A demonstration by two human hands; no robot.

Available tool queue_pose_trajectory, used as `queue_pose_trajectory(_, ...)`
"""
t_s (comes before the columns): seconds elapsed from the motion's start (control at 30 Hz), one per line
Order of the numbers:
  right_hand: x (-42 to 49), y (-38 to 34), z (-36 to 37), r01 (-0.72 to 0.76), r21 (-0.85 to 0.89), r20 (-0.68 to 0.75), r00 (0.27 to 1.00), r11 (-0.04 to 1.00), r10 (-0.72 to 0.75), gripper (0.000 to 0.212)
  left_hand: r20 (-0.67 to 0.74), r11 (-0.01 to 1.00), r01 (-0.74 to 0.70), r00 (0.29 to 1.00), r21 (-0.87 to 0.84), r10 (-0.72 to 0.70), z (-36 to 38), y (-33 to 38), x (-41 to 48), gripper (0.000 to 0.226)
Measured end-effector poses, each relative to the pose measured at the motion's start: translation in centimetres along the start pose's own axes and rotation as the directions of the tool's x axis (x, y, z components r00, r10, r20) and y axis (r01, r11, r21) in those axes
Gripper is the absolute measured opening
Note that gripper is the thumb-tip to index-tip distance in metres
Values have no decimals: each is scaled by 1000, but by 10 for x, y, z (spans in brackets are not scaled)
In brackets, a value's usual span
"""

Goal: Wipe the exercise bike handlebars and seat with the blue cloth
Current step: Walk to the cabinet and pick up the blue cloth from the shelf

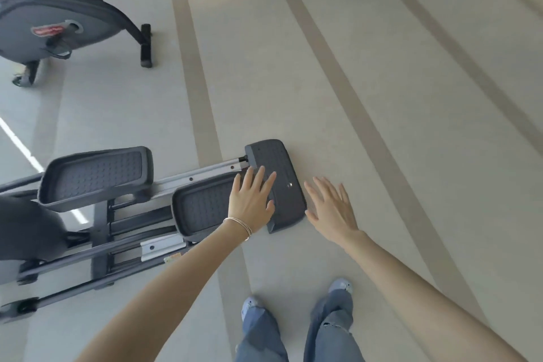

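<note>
The exercise bike (55, 26) stands at the far left, showing only its grey flywheel housing, post and rear foot bar; handlebars and seat are out of frame. No blue cloth is in view. My left hand (252, 200), with thin bracelets on the wrist, is stretched out in front of me with straight fingers, holding nothing. My right hand (330, 209) is held out beside it, fingers spread, also holding nothing. Both hover over the rear end of another machine.
An elliptical trainer fills the lower left, with two grey pedals (97, 176), rails and a dark rear foot cover (282, 182). My feet in blue shoes (252, 304) stand on a pale grey floor with tan stripes (346, 91).
</note>
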State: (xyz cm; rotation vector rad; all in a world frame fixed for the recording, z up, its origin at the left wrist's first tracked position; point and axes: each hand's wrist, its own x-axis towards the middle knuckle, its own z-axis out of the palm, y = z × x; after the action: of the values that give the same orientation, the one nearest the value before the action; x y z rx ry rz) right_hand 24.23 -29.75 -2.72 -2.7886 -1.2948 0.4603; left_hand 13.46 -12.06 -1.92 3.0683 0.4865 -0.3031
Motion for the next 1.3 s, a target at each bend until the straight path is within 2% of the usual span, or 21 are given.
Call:
queue_pose_trajectory(0.27,-40,141,-16,-181,67,-2,983,981,181,63,52,985,-168,985,34,166,-22,126,63,64)
queue_pose_trajectory(0.5,-98,254,-18,-394,179,-10,916,902,402,63,124,948,-319,940,-1,317,-25,267,110,64)
queue_pose_trajectory(0.63,-131,297,-14,-530,221,2,840,819,543,62,159,915,-402,902,-20,400,-32,335,133,65)
queue_pose_trajectory(0.8,-151,337,-4,-698,300,63,695,650,717,64,193,876,-478,856,-61,480,-37,404,164,66)
queue_pose_trajectory(1.1,-118,423,-20,-816,296,104,544,497,832,61,302,756,-655,719,-4,625,-37,479,268,68)
queue_pose_trajectory(1.3,-73,470,-49,-840,285,94,505,462,858,58,305,702,-712,667,-8,680,-56,505,346,67)
